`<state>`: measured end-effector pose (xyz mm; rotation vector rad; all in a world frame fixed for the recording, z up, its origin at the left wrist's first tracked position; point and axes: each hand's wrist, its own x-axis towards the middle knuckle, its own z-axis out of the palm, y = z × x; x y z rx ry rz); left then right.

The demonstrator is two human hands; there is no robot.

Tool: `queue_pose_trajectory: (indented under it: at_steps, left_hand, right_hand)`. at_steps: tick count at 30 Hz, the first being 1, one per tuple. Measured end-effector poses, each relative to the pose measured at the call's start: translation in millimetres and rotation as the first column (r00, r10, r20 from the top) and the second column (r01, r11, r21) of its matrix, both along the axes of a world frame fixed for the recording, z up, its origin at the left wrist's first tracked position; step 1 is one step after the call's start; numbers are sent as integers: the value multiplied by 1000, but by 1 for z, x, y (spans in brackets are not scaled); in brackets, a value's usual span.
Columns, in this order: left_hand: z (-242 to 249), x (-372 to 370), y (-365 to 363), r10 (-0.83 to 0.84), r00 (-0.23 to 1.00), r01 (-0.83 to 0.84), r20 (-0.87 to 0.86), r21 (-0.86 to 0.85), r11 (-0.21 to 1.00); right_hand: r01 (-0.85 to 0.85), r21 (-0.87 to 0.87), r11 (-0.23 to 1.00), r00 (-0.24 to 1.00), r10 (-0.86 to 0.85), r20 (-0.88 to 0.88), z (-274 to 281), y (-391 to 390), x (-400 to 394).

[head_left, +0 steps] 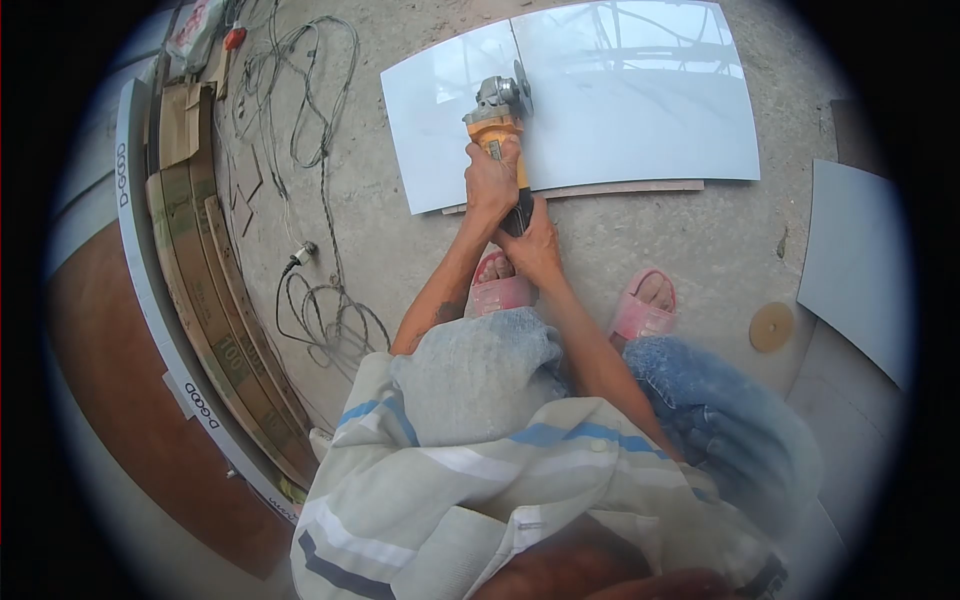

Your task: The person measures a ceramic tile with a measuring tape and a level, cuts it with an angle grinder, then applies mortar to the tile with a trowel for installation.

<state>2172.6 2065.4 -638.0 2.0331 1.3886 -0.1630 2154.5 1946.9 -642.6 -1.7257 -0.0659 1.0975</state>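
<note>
Both my hands grip a yellow angle grinder (493, 131). My left hand (489, 182) is wrapped round its body just behind the metal gear head. Lower down, my right hand (534, 241) closes round the black rear handle. The cutting disc (523, 87) stands on edge at the right of the head, over a glossy white tile (640, 110). A dark line runs down the tile from its far edge toward the disc. Under the tile's near edge, a thin strip (630, 188) shows on the concrete floor.
Tangled cables (325, 150) and a plug (303, 253) lie on the floor at the left. Beyond them are stacked cardboard boxes (215, 290) and a long white board (150, 250). A round tan disc (771, 327) and another white tile (858, 265) lie right of my pink slippers (645, 315).
</note>
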Motion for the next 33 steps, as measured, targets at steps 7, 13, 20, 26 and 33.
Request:
queue_pose_trajectory:
  at_steps: [7,13,20,26,33]
  left_hand:
    - [7,-3,-7,8,1000,-8,-19,-26,1000]
    - [7,-5,-12,14,999,-15,-40,-9,1000]
    - [5,-10,-14,3,999,-4,-45,-17,1000]
    - [7,-16,-21,2,1000,-2,10,-17,1000]
    - [10,-14,-21,9,999,-10,-48,-23,1000]
  right_hand:
    - [29,34,999,999,-30,19,-4,-5,-7]
    - [34,52,998,998,-37,53,-10,-9,-13]
    - [29,53,998,999,-30,30,-5,-11,-14]
    - [6,43,999,1000,-6,7,-4,-19,-17]
    - [-10,19,1000,1000,10,-3,-4,-18,-18]
